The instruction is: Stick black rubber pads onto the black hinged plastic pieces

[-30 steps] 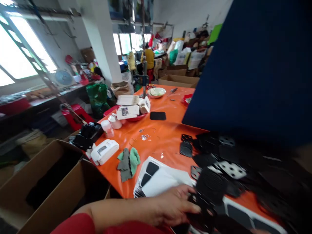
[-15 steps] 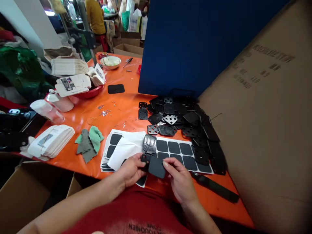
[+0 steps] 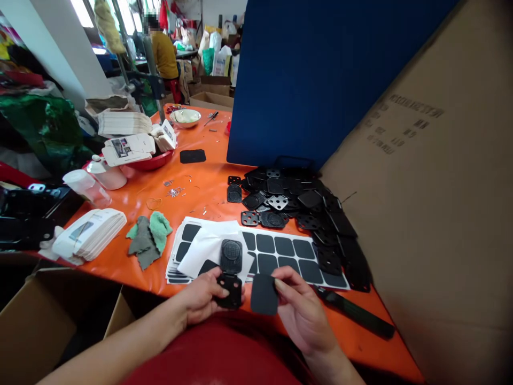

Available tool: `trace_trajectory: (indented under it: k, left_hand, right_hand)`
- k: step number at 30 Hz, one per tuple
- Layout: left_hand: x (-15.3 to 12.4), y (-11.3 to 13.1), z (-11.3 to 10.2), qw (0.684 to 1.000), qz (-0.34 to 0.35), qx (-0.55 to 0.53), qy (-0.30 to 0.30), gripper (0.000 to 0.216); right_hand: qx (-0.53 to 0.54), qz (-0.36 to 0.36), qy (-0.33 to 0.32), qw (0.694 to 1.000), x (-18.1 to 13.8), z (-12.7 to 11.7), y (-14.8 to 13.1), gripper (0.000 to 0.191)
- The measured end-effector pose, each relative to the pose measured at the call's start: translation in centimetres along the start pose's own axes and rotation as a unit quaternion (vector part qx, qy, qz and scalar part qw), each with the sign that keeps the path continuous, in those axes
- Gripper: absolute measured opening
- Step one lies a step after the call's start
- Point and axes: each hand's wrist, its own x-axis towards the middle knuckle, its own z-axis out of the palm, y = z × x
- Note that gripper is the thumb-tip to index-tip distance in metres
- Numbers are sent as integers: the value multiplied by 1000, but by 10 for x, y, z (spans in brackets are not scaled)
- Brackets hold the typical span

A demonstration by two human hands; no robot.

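My left hand [image 3: 206, 295] grips a black hinged plate [image 3: 231, 256], its lower half dotted with holes and its upper half bearing a round textured pattern. A dark grey rounded-square pad [image 3: 263, 295] is pinched by its right edge between the thumb and fingers of my right hand [image 3: 302, 305]. Pad and plate are side by side with a gap between them. Under and behind them lie sheets of dark pads [image 3: 284, 247] on white backing, with a peeled white backing paper [image 3: 206, 243] folded over on the left.
Black hinged plates [image 3: 296, 198] are heaped at the back right, against a cardboard panel [image 3: 433, 214] and a blue board [image 3: 312, 80]. A black-handled tool [image 3: 356, 311] lies right of my hand. Cloth scraps [image 3: 149, 240], folded boxes [image 3: 90, 235] and bottles [image 3: 106, 174] stand left. A person [image 3: 163, 53] sits behind.
The hinged plate has moved left and turned more upright in my left hand. The pad, which overlapped the plate's side, is now lower and apart from it.
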Motion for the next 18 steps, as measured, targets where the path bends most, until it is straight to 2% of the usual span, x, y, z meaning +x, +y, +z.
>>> trace_trajectory:
  k: [5,9,10,14,18]
  left_hand:
    - [12,-6,-2,1000,5,-16,17,50]
    - [8,-8,3,993,2,-103,60,15]
    - [7,-8,4,991,-4,-119,65,12]
    - [3,-6,8,988,-14,-141,60,38]
    - [1,-4,8,987,-26,-155,32,54]
  right_hand:
    - [-87,25,42,995,3,0,28,26]
    - [-110,54,26,992,0,0,34,26]
    - [-116,54,19,992,0,1,34,26]
    - [-152,58,1,987,2,6,35,27]
    - [-163,80,-9,983,7,10,39,29]
